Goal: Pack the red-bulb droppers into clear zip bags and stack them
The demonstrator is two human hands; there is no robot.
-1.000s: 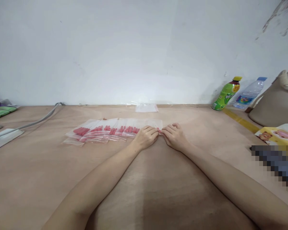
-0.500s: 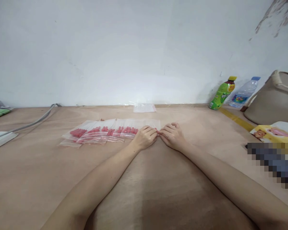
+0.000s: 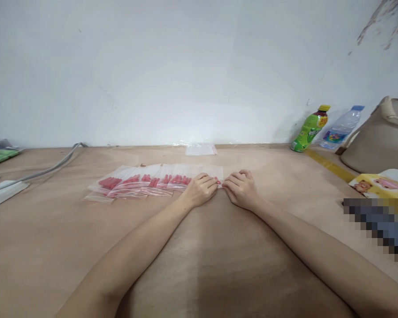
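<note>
A row of overlapping clear zip bags (image 3: 154,170) lies flat on the table, with small red pieces (image 3: 110,183) inside them; their exact kind is too small to tell. At the row's right end, my left hand (image 3: 201,189) is closed on the near edge of the last zip bag (image 3: 215,171). My right hand (image 3: 240,187) pinches the same edge near its right corner, fingers curled. A few red pieces show in the gap between the hands. My fingers hide most of the edge.
Against the wall lies a flat clear bag (image 3: 200,149). Rightward stand a green bottle (image 3: 308,131), a clear water bottle (image 3: 341,128) and a beige bag (image 3: 378,137), with a yellow printed packet (image 3: 381,185) before them. A grey cable (image 3: 53,167) and a white power strip (image 3: 6,193) are at left.
My right hand has slid slightly right along the bag's edge, widening the gap between my hands. The left hand stays nearly in place. The view has shifted slightly.
</note>
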